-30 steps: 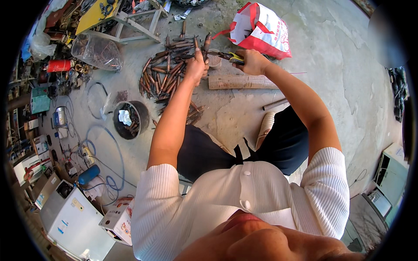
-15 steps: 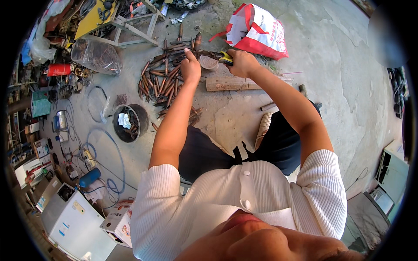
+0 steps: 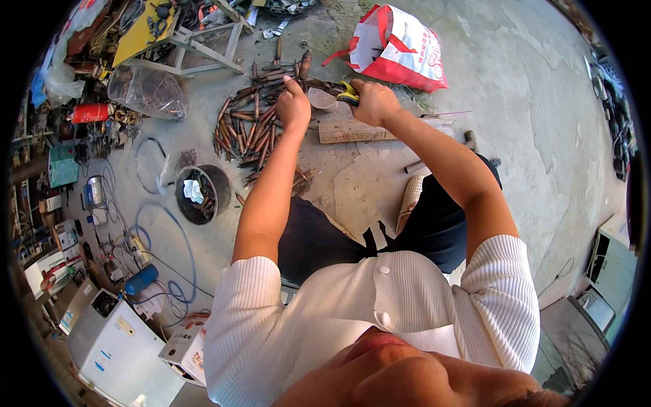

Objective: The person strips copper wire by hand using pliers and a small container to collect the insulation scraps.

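My left hand (image 3: 293, 106) is closed, its thumb pointing away from me, over the right side of a heap of copper-brown, pointed metal rods (image 3: 254, 129) on the floor. Whatever its fingers hold is hidden. My right hand (image 3: 375, 103) is closed round the yellow and black handles of a pair of pliers (image 3: 348, 93). Their dark head reaches left toward my left hand. A thicker brown pointed piece (image 3: 306, 64) sticks up just beyond the left thumb; I cannot tell what holds it. Between my hands is a round, pale bowl-like thing (image 3: 323, 100).
A wooden block (image 3: 359, 131) lies nearer me, below my right hand. Beyond it stands a red and white bag (image 3: 400, 57). A dark bucket (image 3: 203, 195) with scraps stands left, near blue hoses (image 3: 193, 247). A metal frame (image 3: 207, 44) and clutter fill the far left.
Both hands keep almost the same pose and hold. The whole view has shifted slightly.
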A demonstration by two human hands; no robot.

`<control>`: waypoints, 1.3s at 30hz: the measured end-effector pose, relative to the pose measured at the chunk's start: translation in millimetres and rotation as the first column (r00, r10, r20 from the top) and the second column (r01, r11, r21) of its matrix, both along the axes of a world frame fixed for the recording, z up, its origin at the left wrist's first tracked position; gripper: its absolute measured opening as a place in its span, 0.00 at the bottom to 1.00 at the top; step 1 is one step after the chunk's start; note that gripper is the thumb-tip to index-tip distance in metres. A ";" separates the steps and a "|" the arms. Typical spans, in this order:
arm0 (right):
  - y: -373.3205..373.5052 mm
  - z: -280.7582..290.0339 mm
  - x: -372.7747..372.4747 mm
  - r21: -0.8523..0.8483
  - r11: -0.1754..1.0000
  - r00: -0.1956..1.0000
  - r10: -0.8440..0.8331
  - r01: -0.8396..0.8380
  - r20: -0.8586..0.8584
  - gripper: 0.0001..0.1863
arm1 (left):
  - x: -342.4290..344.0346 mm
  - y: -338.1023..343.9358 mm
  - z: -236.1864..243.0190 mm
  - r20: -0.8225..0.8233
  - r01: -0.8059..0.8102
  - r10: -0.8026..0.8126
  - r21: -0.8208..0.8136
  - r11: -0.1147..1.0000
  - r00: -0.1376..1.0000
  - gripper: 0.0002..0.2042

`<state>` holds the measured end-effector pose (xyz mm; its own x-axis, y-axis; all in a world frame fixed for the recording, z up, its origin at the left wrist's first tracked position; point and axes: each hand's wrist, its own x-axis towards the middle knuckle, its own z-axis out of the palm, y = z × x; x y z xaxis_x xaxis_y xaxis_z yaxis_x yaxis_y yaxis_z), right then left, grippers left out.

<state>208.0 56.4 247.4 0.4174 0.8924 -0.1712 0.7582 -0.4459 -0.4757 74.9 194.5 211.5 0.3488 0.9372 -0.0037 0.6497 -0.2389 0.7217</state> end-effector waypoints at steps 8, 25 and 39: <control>-16.7 -1.6 34.6 -0.014 0.976 0.975 0.219 -0.218 0.038 0.21 | -14.9 5.3 -20.7 0.159 0.267 -0.216 -0.503 0.822 0.963 0.35; -1.1 -30.1 60.5 0.002 0.933 0.932 0.358 -0.359 0.063 0.19 | -19.5 2.5 -34.8 0.176 0.265 -0.202 -0.513 0.816 0.963 0.33; -27.9 -86.3 51.0 -0.039 0.996 0.964 0.068 -0.081 -0.259 0.20 | -3.4 8.8 -38.5 0.229 0.288 -0.175 -0.750 0.595 0.958 0.41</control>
